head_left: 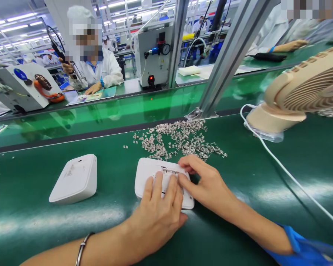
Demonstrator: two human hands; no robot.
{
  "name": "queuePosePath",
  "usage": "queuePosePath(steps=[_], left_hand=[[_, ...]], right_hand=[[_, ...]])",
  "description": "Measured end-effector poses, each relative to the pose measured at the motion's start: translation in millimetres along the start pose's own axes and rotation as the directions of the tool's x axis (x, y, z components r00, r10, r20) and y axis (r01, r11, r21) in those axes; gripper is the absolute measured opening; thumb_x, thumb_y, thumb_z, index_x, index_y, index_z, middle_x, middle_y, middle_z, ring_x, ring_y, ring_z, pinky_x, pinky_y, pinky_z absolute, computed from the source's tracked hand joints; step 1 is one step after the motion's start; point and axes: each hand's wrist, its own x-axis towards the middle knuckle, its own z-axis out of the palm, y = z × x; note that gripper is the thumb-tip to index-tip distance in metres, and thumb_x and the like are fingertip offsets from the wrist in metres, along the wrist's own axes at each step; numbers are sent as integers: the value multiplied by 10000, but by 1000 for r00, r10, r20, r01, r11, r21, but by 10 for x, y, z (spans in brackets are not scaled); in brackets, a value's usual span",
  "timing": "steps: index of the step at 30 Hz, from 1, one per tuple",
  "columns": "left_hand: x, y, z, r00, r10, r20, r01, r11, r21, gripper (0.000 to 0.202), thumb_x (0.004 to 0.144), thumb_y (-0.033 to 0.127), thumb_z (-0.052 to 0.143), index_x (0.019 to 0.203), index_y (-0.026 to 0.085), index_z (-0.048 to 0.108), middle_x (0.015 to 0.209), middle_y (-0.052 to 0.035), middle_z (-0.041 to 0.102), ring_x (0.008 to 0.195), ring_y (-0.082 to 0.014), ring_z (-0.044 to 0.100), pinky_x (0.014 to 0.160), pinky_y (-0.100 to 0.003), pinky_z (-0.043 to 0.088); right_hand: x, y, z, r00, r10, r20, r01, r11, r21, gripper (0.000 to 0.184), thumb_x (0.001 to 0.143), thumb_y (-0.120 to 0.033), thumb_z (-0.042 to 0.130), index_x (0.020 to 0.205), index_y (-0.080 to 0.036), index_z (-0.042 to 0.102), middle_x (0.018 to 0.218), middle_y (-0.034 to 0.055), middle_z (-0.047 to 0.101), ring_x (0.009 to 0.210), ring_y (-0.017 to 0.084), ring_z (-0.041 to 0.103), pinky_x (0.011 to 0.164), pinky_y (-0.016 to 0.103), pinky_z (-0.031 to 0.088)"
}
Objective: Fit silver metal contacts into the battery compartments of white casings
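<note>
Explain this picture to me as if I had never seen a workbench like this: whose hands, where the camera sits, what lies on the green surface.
The single picture comes from a camera worn on a person's head, looking forward and down. The two bare hands at the bottom are that person's own. The left hand lies flat on a white rounded plastic casing; the right hand touches a slot on its top edge with its fingertips. Whether they pinch anything is too small to tell. A second white plastic casing sits to the left on the green bench mat. Behind lies a scattered heap of tiny silver metal parts. At right stands a beige desk fan with a white cable. Across the bench, another person in a white coat works.
</note>
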Motion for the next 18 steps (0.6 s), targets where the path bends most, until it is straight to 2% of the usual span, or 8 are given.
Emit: queuePosePath(steps=[3, 5, 8, 10, 13, 15, 18], left_hand=[[-7, 19, -18, 1000, 9, -2, -9, 999, 41, 458, 920, 360, 335, 1275, 116, 491, 1307, -69, 486, 1172, -324, 449, 916, -404, 403], [-32, 35, -58, 999, 13, 32, -16, 995, 94, 442, 893, 296, 369, 1274, 112, 496, 1295, -85, 497, 1137, -323, 485, 882, -386, 436], [-58, 18, -163, 987, -66, 144, 31, 972, 232, 471, 831, 241, 437, 1247, 32, 511, 1225, -187, 532, 1066, -339, 535, 830, -379, 468], [-35, -49, -237, 940, -160, 302, 72, 957, 282, 459, 786, 196, 484, 1183, -25, 543, 1112, -247, 574, 984, -342, 573, 760, -375, 488], [49, -232, -279, 782, -282, 556, 211, 959, 190, 285, 735, 72, 487, 962, -32, 624, 884, -221, 610, 784, -288, 607, 609, -320, 469], [100, -385, -242, 719, -346, 603, 327, 934, 145, 204, 722, 13, 461, 841, -18, 623, 805, -201, 594, 729, -270, 601, 568, -298, 438], [148, -641, -166, 700, -418, 580, 418, 897, 142, 165, 708, -23, 465, 768, 8, 616, 767, -193, 598, 713, -273, 610, 549, -289, 422]], right_hand=[[45, -13, 52, 994, 110, 6, -110, 993, 31, 47, 711, -156, 447, 722, -186, 480, 707, 9, 519, 608, 122, 483, 569, 259, 443], [46, -24, 67, 988, 155, -10, -154, 986, 65, 47, 726, -199, 445, 708, -189, 488, 696, 9, 521, 599, 123, 482, 580, 264, 434], [24, -16, 39, 954, 282, -105, -268, 954, 134, 167, 750, -349, 489, 774, -192, 541, 726, 22, 561, 586, 132, 504, 570, 281, 432], [24, -4, -6, 914, 372, -164, -344, 923, 174, 273, 716, -445, 523, 811, -194, 574, 729, 33, 580, 581, 145, 516, 554, 292, 432], [58, -29, -84, 877, 449, -172, -410, 885, 222, 339, 665, -497, 541, 795, -191, 607, 696, 42, 587, 563, 149, 516, 556, 299, 446], [77, -81, -132, 874, 452, -180, -407, 881, 240, 349, 647, -508, 545, 774, -191, 617, 708, 48, 598, 569, 150, 528, 575, 303, 461], [46, -164, -207, 883, 410, -229, -361, 904, 228, 333, 651, -521, 554, 763, -215, 623, 732, 38, 617, 596, 159, 558, 622, 313, 479]])
